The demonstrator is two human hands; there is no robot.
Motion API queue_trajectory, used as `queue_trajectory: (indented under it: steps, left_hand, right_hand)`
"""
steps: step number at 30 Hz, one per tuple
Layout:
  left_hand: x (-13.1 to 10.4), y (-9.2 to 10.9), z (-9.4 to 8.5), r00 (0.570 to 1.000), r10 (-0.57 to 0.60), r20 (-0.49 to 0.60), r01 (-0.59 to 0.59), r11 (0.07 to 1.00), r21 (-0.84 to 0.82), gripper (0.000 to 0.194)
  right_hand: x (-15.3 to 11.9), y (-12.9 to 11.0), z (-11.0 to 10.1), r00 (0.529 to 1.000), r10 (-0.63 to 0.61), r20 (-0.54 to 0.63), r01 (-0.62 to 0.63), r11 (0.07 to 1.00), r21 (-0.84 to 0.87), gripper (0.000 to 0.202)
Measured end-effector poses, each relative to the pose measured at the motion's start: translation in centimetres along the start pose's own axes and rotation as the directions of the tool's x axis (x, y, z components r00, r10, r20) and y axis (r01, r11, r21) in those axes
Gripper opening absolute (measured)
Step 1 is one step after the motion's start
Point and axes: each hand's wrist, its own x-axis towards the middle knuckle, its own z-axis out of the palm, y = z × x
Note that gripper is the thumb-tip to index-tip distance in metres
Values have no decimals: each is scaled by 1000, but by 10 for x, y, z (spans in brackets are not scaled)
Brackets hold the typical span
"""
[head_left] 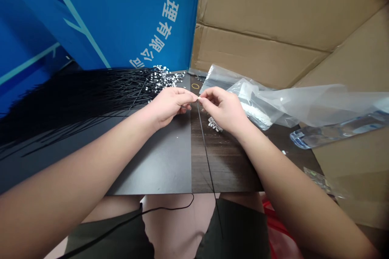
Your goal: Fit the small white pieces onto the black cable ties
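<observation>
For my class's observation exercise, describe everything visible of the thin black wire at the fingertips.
The black wire looks thin, smooth and flexible, perhaps plastic-coated. At its upper end, the left hand and right hand pinch together at a tiny pale piece. From there it runs nearly straight toward the viewer, slanting slightly right, past the near edge of the brown tabletop; its lower end fades against dark clothing. Contact with the tabletop is unclear.

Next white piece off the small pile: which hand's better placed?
Likely the right hand: the small white pile lies just beside it. The left hand is farther off, nearer the black strands.
</observation>
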Motion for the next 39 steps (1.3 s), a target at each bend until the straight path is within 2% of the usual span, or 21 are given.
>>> queue_trajectory:
  steps: [4, 11, 25, 30, 39]
  left_hand:
    - [-3, 3, 2, 1000, -10, -13, 10, 1000, 2, 14]
    - [-3, 1, 3, 997, 64, 52, -69, 993, 96, 10]
    - [-5, 2, 6, 987, 159, 32, -162, 975, 154, 8]
    - [-6, 2, 7, 976, 218, 14, -214, 942, 259, 9]
    - [-5, 1, 4, 969, 244, 45, -243, 893, 379, 12]
  right_hand:
    - [1, 2, 1, 999, 22, -42, -20, 999, 45, 10]
    - [1, 1, 1, 998, 36, -49, -33, 997, 66, 11]
    - [-1, -3, 2, 998, 28, -59, -24, 997, 70, 11]
    - [0, -2, 3, 998, 37, -56, -33, 997, 71, 11]
    - [0, 3, 2, 999, -8, -37, 8, 1000, 5, 9]
